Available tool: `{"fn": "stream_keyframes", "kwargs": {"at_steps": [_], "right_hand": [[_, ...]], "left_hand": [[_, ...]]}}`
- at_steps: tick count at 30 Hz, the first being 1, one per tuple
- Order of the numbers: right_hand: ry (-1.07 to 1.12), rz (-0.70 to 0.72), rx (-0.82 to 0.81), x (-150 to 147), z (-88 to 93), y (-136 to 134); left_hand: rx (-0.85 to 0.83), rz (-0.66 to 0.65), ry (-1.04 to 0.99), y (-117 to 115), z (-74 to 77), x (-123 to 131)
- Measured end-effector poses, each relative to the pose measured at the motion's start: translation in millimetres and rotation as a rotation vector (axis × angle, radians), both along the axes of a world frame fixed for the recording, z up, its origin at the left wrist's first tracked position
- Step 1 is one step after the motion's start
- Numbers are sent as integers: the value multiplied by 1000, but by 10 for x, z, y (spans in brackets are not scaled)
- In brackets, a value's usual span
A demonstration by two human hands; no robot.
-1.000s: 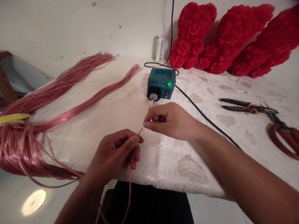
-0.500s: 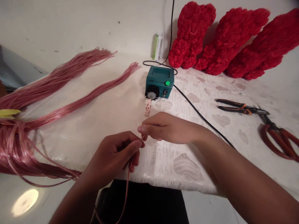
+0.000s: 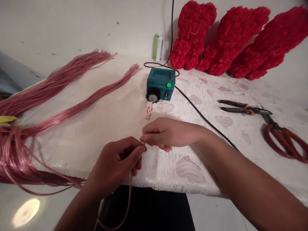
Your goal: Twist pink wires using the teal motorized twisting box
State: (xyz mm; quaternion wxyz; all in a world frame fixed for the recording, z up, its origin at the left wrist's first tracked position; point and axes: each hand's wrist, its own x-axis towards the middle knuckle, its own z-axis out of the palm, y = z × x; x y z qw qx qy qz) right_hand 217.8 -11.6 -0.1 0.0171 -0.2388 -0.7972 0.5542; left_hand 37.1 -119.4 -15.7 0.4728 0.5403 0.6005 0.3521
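A thin pink two-strand cable [image 3: 130, 195] hangs in a loop below the table edge, its upper end between my hands. My left hand [image 3: 117, 163] is closed, thumb against forefinger, gripping this cable close to its end. Touching it from the right, my right hand [image 3: 166, 133] pinches at the tip of the cable, mostly hidden by the fingers. Just beyond my hands stands a small teal machine [image 3: 160, 78] with a green button, a round black front fitting, and a pale pink strip [image 3: 149, 110] below it.
Bundles of pink cable [image 3: 79, 106] spread over the left side, with a yellow piece [image 3: 7, 119] on them. Red flower-covered figures [image 3: 192, 35] lean at the back beside a white-green tube [image 3: 158, 47]. Right: pliers [image 3: 243, 107], red-handled scissors [image 3: 284, 138] and a black cord [image 3: 204, 115].
The view has shifted slightly, so everything sits a little further left. My right fingers have changed their pose a bit at the cable tip; the left hand keeps its grip.
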Motion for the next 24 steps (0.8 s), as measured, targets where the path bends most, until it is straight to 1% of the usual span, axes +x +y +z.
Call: {"fn": "stream_keyframes", "kwargs": {"at_steps": [5,7,8,10,12,13,14,15,17,20,24], "right_hand": [[24,-7,10,20,34,18],[78,-80,42,35,48,43],[125,-150,79,45,50,62],[250,-348,222,71,38,112],[338,-543,444,109,-1,176],[349,-601,568,131,-30,209],[334,-619,685,153,-65,240],[303,-602,786,173,-104,267],[211,-502,930,201,-182,305],[60,-379,1046,197,-270,319],[-90,-363,1172,129,-315,307]], "left_hand": [[17,26,-6,-13,-7,-1],[12,44,-14,-18,-4,2],[4,60,-24,-20,-2,4],[-13,96,-47,-20,0,10],[-16,123,-64,-17,-1,16],[-10,133,-65,-14,-2,19],[-1,140,-64,-12,-5,21],[7,147,-60,-9,-8,23],[22,158,-51,-6,-16,26],[38,156,-46,-5,-29,27],[51,151,-32,-7,-34,35]]}}
